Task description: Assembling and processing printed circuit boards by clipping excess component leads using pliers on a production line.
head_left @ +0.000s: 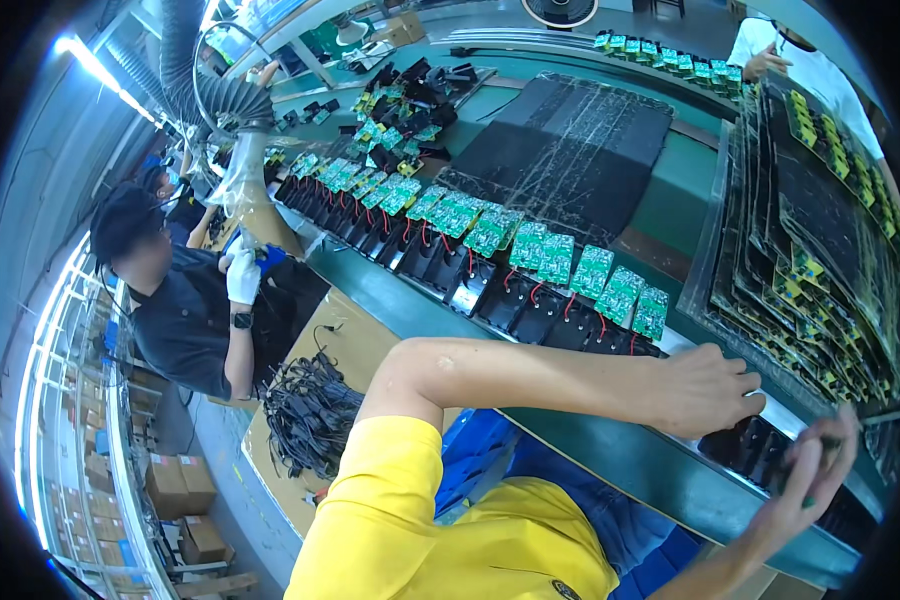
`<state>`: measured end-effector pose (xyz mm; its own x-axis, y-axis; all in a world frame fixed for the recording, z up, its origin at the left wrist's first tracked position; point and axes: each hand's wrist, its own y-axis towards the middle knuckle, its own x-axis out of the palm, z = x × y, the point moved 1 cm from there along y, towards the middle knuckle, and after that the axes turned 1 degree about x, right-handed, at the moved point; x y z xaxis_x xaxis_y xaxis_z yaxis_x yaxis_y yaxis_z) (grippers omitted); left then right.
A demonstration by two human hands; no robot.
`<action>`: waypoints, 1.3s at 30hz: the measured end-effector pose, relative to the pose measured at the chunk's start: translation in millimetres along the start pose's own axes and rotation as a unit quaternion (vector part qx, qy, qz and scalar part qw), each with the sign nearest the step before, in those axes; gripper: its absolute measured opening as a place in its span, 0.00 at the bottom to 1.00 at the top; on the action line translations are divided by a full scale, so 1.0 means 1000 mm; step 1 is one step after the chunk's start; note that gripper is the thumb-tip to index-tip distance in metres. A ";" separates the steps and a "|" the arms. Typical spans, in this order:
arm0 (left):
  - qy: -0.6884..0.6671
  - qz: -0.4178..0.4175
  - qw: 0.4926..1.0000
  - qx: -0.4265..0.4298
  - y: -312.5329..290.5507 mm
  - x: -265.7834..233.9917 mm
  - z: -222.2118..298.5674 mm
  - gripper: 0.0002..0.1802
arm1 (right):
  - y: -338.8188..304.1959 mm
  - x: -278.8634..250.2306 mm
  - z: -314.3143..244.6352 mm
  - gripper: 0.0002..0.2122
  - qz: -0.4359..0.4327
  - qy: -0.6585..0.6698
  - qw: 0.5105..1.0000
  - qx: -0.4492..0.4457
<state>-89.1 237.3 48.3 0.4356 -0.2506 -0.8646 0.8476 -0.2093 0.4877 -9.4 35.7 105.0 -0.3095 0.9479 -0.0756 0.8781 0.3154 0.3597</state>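
My left hand (705, 390) reaches across with fingers curled down at the right part of a row of black plastic housings (745, 448). What its fingertips pinch, if anything, is hidden. My right hand (815, 470) is bent and slightly blurred over the same row, close to the left one. Bits of green show between its fingers, but the thing itself cannot be made out. A thin pale rod (885, 417) sticks out past its fingertips. Left of my hands, green circuit boards (592, 272) with red wires lie along the housings.
Stacked dark sheets (770, 270) holding yellow parts rise at the right. A black mat (570, 150) lies beyond the row. Black cables (310, 412) are heaped on a cardboard-coloured surface. A gloved co-worker (195, 290) sits at left; another person (805, 70) stands at far right.
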 end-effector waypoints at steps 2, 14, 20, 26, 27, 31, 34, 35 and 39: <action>-0.004 0.011 1.000 -0.015 -0.004 0.007 0.001 0.06 | -0.009 -0.026 0.002 0.15 -0.183 -0.199 0.954 -0.132; -0.100 0.001 0.984 -0.147 -0.002 0.009 0.008 0.06 | -0.056 -0.004 0.024 0.08 -0.207 -0.402 0.872 -0.184; -0.225 -0.088 0.946 -0.216 0.018 0.017 0.016 0.05 | -0.060 -0.017 0.026 0.08 -0.139 -0.395 0.893 -0.165; -0.207 -0.029 0.949 -0.236 -0.005 -0.029 0.011 0.03 | -0.052 0.003 0.024 0.07 -0.152 -0.397 0.887 -0.181; -0.221 -0.017 0.948 -0.227 -0.001 -0.023 0.011 0.02 | -0.054 -0.001 0.026 0.07 -0.138 -0.394 0.891 -0.180; -0.238 -0.038 0.947 -0.211 0.012 -0.015 0.013 0.03 | -0.056 -0.011 0.033 0.06 -0.122 -0.404 0.893 -0.155; -0.243 -0.017 0.947 -0.211 0.013 -0.011 0.016 0.04 | -0.054 -0.012 0.035 0.06 -0.138 -0.398 0.892 -0.161; -0.245 -0.009 0.946 -0.211 0.013 -0.011 0.016 0.04 | -0.054 -0.013 0.036 0.05 -0.144 -0.396 0.892 -0.163; -0.228 -0.046 0.949 -0.212 0.020 -0.019 0.020 0.04 | -0.055 -0.013 0.040 0.05 -0.147 -0.387 0.896 -0.160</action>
<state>-86.3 218.5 76.6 0.2591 -0.6522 -0.7124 0.9637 0.1249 0.2361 -39.2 7.7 49.2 -0.0561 0.6118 -0.7890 0.6123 0.6453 0.4568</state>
